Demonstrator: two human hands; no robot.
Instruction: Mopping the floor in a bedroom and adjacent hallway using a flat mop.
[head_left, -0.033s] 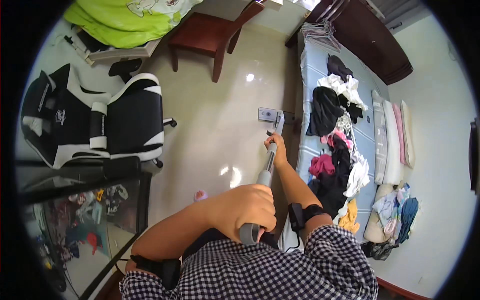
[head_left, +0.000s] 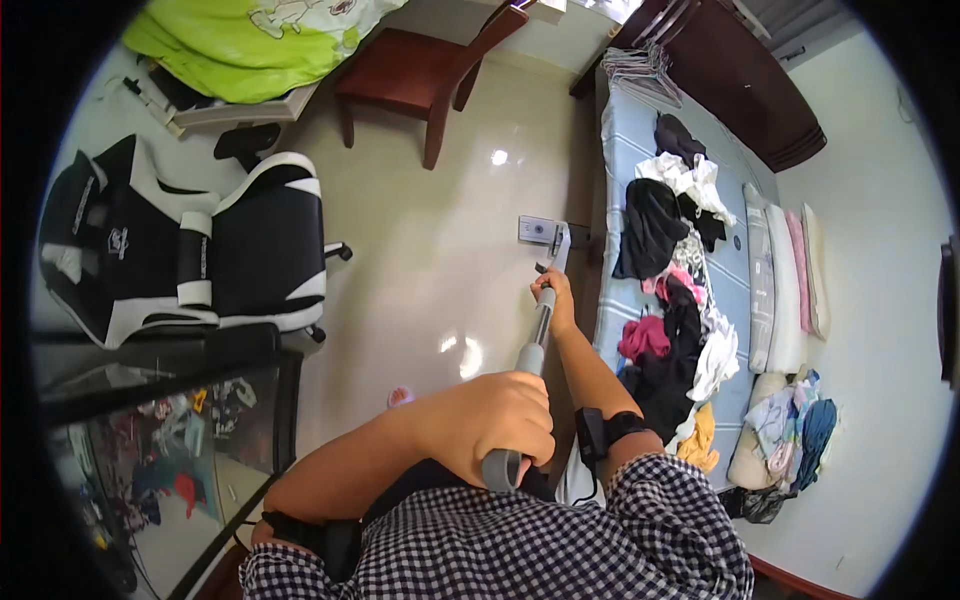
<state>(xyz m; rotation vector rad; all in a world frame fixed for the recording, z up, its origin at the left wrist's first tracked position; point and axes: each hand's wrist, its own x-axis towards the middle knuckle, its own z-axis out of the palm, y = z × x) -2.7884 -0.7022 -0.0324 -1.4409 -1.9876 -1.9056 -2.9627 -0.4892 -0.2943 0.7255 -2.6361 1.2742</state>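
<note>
My left hand (head_left: 495, 425) is closed around the grey grip at the top of a flat mop (head_left: 541, 328), close to my body. Farther down the silver pole, my right hand (head_left: 556, 300) is wrapped round it with the arm stretched forward. The flat mop head (head_left: 537, 230) lies on the tiled floor beside the bed. Its right end goes into the dark strip along the bed's side, so I cannot see all of it.
The bed (head_left: 738, 300) on the right bears a heap of clothes (head_left: 655, 225) and several hangers (head_left: 643, 72). To the left stand a black-and-white gaming chair (head_left: 265, 240) and a glass-topped cabinet (head_left: 250, 420). A red-brown wooden chair (head_left: 400, 75) stands ahead on the shiny floor (head_left: 430, 240).
</note>
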